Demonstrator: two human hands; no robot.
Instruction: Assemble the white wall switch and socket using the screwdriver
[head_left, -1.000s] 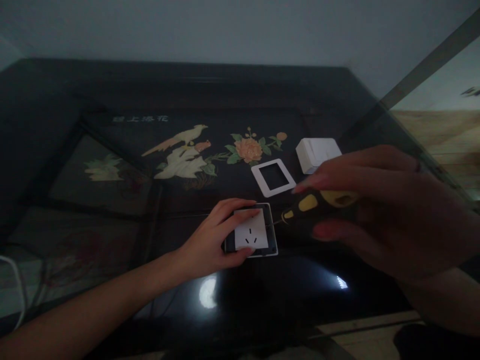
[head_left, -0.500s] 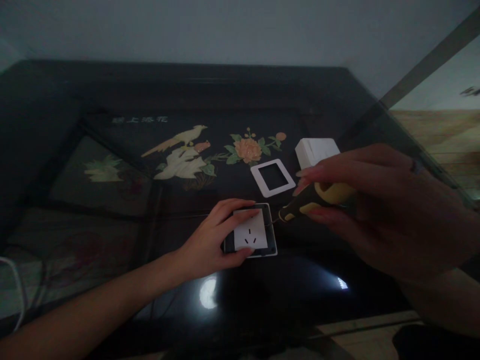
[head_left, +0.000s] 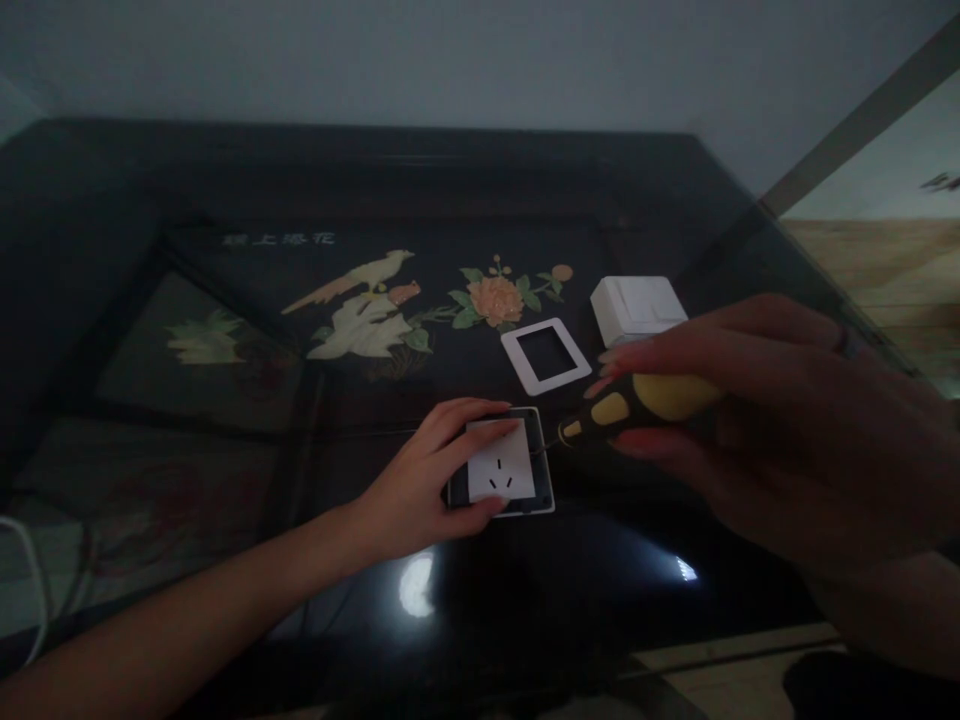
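Firstly, one table [head_left: 525, 180], dark and glossy, its far edge along a pale wall [head_left: 450, 60]. One inlaid design [head_left: 367, 325] in its surface: pale bird, pink flower with green leaves, short line of characters towards the far left corner.

One right hand [head_left: 787, 430], raised at the right side: fingers and thumb closed around the handle of a screwdriver. One left hand [head_left: 442, 465], palm down: fingers parted, two reaching over the upper part of a white socket [head_left: 500, 465], thumb pressed at its lower border, holding it from both sides.

One screwdriver [head_left: 611, 408], black and yellow handle, thin shaft slanting down to the right border of the socket; exact seat of the tip too small to tell.

One white block [head_left: 637, 302], towards the table's right edge, partly hidden by the right hand; contact between the two cannot be told. One socket, white face on a dark mount with pale rim, flat on the table, nearer the near edge than the far. One white frame [head_left: 521, 362], open centre, flat between socket and block, apart from the socket. Lastly, narrow black slots [head_left: 499, 480] in the socket's face.
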